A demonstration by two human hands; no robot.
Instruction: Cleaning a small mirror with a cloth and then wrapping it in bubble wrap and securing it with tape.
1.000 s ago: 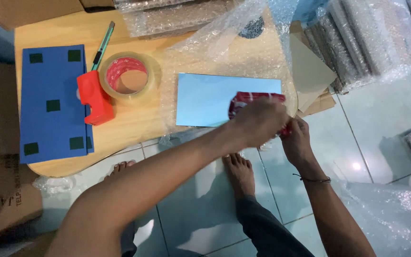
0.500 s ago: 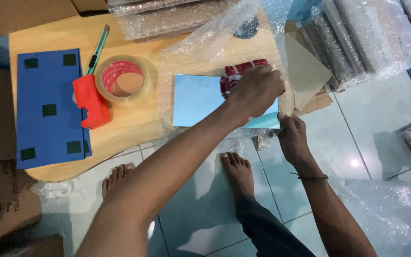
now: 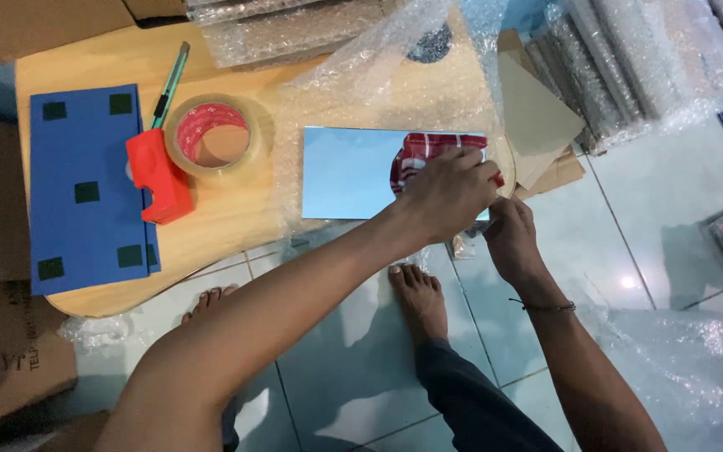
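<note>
A light blue, shiny rectangular panel point(image 3: 345, 172) lies flat on a sheet of bubble wrap point(image 3: 361, 79) on the wooden table point(image 3: 219, 226). A red patterned reflection shows near its right end. My left hand point(image 3: 449, 197) reaches across from the lower left, its fingers curled over the panel's right edge. My right hand point(image 3: 512, 238) sits just below it and pinches the panel's lower right corner; its fingertips are hidden under my left hand.
A red tape dispenser with a clear roll point(image 3: 202, 142), a green utility knife point(image 3: 169, 84) and a blue board with black squares point(image 3: 85, 184) lie at the table's left. Cardboard sheets point(image 3: 546, 117) and bubble-wrapped bundles point(image 3: 629, 67) are at the right. Cardboard boxes point(image 3: 10, 360) stand left; bare feet point(image 3: 420, 293) on tiles.
My left hand rose toward the panel's far edge half a second ago and has come back down to its right edge. My right hand stayed at the lower right corner.
</note>
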